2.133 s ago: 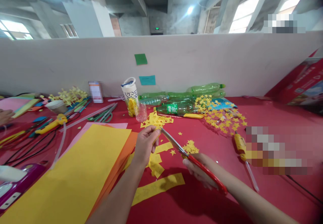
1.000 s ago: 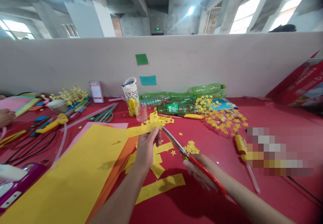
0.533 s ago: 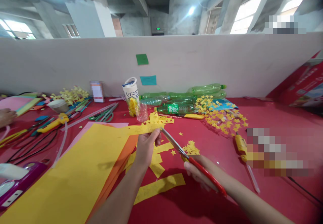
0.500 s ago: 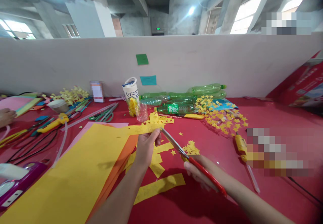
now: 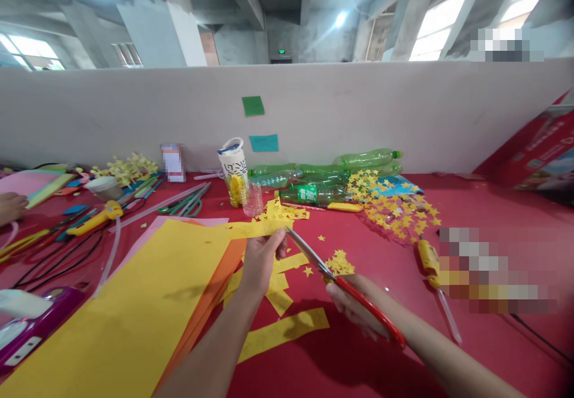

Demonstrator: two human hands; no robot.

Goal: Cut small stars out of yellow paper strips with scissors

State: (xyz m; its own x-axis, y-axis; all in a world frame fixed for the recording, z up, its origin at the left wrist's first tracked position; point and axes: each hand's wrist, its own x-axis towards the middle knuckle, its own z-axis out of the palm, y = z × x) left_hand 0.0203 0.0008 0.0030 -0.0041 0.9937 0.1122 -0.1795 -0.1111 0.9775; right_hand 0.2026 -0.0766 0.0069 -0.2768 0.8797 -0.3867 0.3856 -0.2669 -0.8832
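Between the thumb and fingers of my left hand [image 5: 260, 260] is a yellow paper strip [image 5: 244, 229], stretching leftward over the large yellow sheet [image 5: 130, 302]. My right hand [image 5: 356, 302] is wrapped round red-handled scissors [image 5: 309, 251]. Their tips are at the strip's right end, close to my left thumb; whether they touch the paper I cannot tell. Just beyond the scissors lies a small pile of yellow stars [image 5: 339, 262]. Yellow offcuts [image 5: 278, 293] and another yellow strip [image 5: 287, 332] lie on the red table below my hands.
Green plastic bottles [image 5: 323, 192] lie along the back wall beside a white tumbler [image 5: 233, 168]. Many yellow stars [image 5: 394, 210] spread at the right, near a yellow glue gun [image 5: 428, 260]. At the left are green-handled scissors [image 5: 191, 204], a purple power strip [image 5: 40, 320] and another person's hand [image 5: 11, 208].
The scissors' red handle has shifted very slightly right and down with my right hand. My left hand and the paper strip look almost the same.
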